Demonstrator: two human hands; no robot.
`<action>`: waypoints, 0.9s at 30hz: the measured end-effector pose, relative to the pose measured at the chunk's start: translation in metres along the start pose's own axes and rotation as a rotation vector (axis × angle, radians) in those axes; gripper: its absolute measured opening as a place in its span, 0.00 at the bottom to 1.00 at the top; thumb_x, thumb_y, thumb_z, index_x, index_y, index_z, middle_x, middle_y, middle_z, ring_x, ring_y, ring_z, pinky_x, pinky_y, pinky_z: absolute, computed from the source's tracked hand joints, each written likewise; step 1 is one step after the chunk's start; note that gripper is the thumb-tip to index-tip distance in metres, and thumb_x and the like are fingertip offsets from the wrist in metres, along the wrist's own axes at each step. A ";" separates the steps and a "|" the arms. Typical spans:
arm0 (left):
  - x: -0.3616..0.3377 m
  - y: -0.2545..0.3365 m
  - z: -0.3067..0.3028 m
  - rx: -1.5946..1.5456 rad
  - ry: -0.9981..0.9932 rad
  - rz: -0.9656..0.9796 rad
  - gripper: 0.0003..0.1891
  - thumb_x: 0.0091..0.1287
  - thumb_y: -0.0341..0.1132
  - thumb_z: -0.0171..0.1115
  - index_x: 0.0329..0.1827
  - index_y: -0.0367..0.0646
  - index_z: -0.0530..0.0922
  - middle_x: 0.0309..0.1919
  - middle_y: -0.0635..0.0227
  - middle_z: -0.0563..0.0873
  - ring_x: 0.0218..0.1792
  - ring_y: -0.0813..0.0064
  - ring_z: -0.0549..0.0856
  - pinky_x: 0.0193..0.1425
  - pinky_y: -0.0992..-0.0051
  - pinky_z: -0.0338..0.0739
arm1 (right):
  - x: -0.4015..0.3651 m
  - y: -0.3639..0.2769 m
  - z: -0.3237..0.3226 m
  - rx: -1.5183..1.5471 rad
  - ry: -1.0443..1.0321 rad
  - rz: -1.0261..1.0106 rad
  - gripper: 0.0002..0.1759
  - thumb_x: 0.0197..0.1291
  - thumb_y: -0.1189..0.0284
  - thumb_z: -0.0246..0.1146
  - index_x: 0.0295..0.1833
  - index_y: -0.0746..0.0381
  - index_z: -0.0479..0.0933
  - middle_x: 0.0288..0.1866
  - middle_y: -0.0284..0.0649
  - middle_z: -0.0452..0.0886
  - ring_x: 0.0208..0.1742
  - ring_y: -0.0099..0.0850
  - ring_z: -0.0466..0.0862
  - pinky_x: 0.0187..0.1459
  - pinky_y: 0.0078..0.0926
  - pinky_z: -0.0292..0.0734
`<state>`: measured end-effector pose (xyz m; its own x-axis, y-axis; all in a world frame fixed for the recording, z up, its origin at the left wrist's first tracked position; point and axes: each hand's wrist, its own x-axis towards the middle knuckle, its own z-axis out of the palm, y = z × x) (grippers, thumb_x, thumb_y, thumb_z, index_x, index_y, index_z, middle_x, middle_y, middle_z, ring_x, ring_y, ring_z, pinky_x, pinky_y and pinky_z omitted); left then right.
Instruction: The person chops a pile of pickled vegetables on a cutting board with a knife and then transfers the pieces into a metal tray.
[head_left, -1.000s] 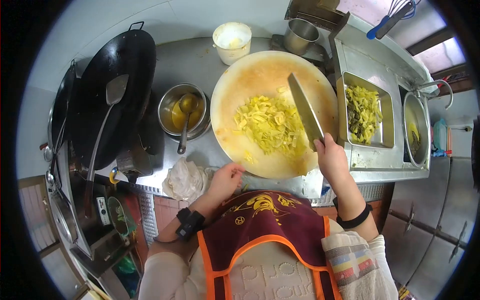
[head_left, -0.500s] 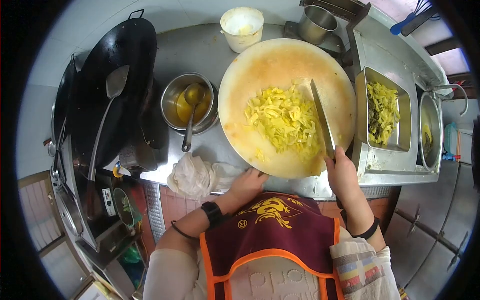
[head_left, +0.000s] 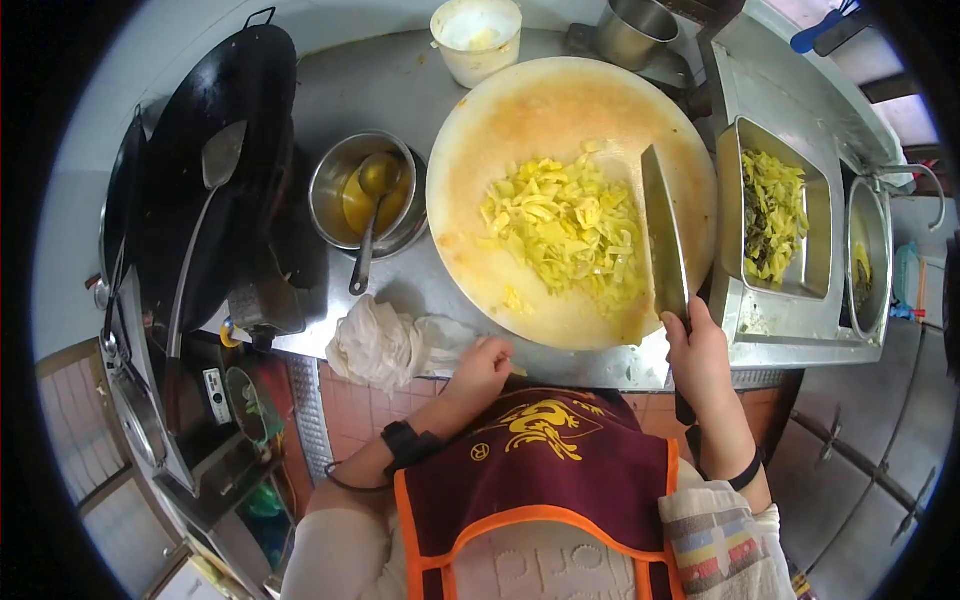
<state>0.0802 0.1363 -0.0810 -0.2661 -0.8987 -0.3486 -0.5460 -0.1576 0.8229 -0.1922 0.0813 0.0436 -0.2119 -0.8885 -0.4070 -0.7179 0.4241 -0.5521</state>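
My right hand (head_left: 700, 358) is wrapped round the handle of a cleaver (head_left: 665, 232). Its blade rests over the right side of a round cutting board (head_left: 510, 95), just right of a heap of chopped yellow-green pickled vegetable (head_left: 565, 230). My left hand (head_left: 482, 370) is off the board at the counter's front edge, beside a crumpled white cloth (head_left: 375, 345). Its fingers are curled together, and a small yellowish bit shows by the fingertips. What they hold, if anything, I cannot make out.
On the right stands a steel pan (head_left: 828, 235) of cut greens, with a sink bowl (head_left: 872, 215) beyond. To the left are a pot (head_left: 325, 195) with a ladle (head_left: 370, 225), and a black wok (head_left: 225, 80). Behind the board is a white tub (head_left: 475, 60).
My left hand has drawn back from the board's edge, slightly left, with its fingers curled in. The cleaver has shifted right from the heap, its blade turned to show more of its face.
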 end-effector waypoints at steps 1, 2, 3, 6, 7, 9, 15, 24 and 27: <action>-0.003 0.003 -0.003 0.001 0.004 -0.004 0.10 0.54 0.26 0.57 0.39 0.36 0.73 0.38 0.54 0.76 0.34 0.54 0.78 0.38 0.62 0.76 | -0.001 0.002 -0.002 -0.014 -0.002 0.008 0.14 0.59 0.73 0.57 0.49 0.66 0.69 0.33 0.58 0.79 0.37 0.55 0.79 0.36 0.44 0.74; -0.005 0.004 -0.004 0.027 0.005 -0.014 0.12 0.52 0.28 0.60 0.40 0.37 0.73 0.37 0.56 0.76 0.35 0.56 0.79 0.39 0.65 0.76 | -0.001 0.004 -0.003 -0.015 -0.006 0.003 0.14 0.59 0.73 0.57 0.49 0.66 0.69 0.33 0.58 0.79 0.37 0.55 0.79 0.36 0.44 0.74; -0.008 0.004 -0.004 0.051 0.004 -0.026 0.15 0.51 0.29 0.64 0.41 0.37 0.74 0.35 0.58 0.77 0.36 0.58 0.79 0.40 0.69 0.76 | -0.001 0.006 -0.003 -0.030 -0.010 0.020 0.14 0.59 0.72 0.57 0.49 0.66 0.69 0.32 0.58 0.79 0.36 0.55 0.79 0.36 0.44 0.74; -0.013 -0.001 0.003 0.375 0.045 0.284 0.12 0.52 0.28 0.62 0.38 0.37 0.73 0.35 0.58 0.75 0.34 0.59 0.79 0.37 0.69 0.77 | -0.001 0.020 -0.001 -0.037 -0.010 0.019 0.13 0.59 0.72 0.58 0.49 0.65 0.70 0.32 0.58 0.79 0.35 0.56 0.79 0.35 0.45 0.74; -0.014 -0.009 0.008 0.374 0.047 0.280 0.12 0.52 0.28 0.62 0.38 0.37 0.73 0.35 0.58 0.75 0.34 0.59 0.79 0.37 0.69 0.77 | 0.000 0.025 0.000 -0.059 0.007 -0.020 0.12 0.61 0.72 0.57 0.48 0.65 0.70 0.26 0.49 0.76 0.27 0.42 0.78 0.30 0.36 0.73; -0.014 -0.021 0.017 0.514 -0.006 0.326 0.08 0.53 0.27 0.59 0.35 0.39 0.72 0.33 0.58 0.74 0.32 0.59 0.79 0.34 0.67 0.77 | 0.000 0.027 0.001 -0.083 0.022 -0.059 0.12 0.62 0.72 0.56 0.48 0.66 0.70 0.20 0.40 0.74 0.19 0.28 0.76 0.24 0.26 0.72; -0.016 -0.008 0.016 0.528 0.038 0.194 0.06 0.53 0.27 0.57 0.34 0.42 0.71 0.33 0.60 0.74 0.34 0.58 0.79 0.35 0.66 0.77 | 0.001 0.022 0.001 -0.123 0.037 -0.120 0.11 0.61 0.72 0.56 0.47 0.66 0.70 0.19 0.43 0.75 0.19 0.32 0.78 0.24 0.29 0.72; -0.010 -0.008 0.027 0.508 0.037 0.409 0.08 0.50 0.28 0.58 0.33 0.42 0.71 0.31 0.60 0.74 0.32 0.59 0.79 0.32 0.66 0.78 | 0.001 0.014 -0.004 -0.071 -0.032 -0.031 0.14 0.58 0.73 0.58 0.49 0.65 0.69 0.31 0.58 0.79 0.35 0.56 0.79 0.35 0.45 0.74; -0.012 -0.010 0.032 0.507 -0.005 0.294 0.08 0.51 0.29 0.59 0.33 0.42 0.72 0.31 0.61 0.75 0.31 0.59 0.79 0.33 0.65 0.77 | 0.001 0.014 -0.004 -0.055 -0.028 -0.048 0.14 0.58 0.73 0.58 0.49 0.66 0.69 0.31 0.58 0.79 0.35 0.55 0.79 0.35 0.45 0.74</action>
<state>0.0636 0.1622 -0.0993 -0.4673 -0.8727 -0.1414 -0.7602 0.3150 0.5682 -0.2056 0.0854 0.0380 -0.1580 -0.9022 -0.4014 -0.7625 0.3698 -0.5309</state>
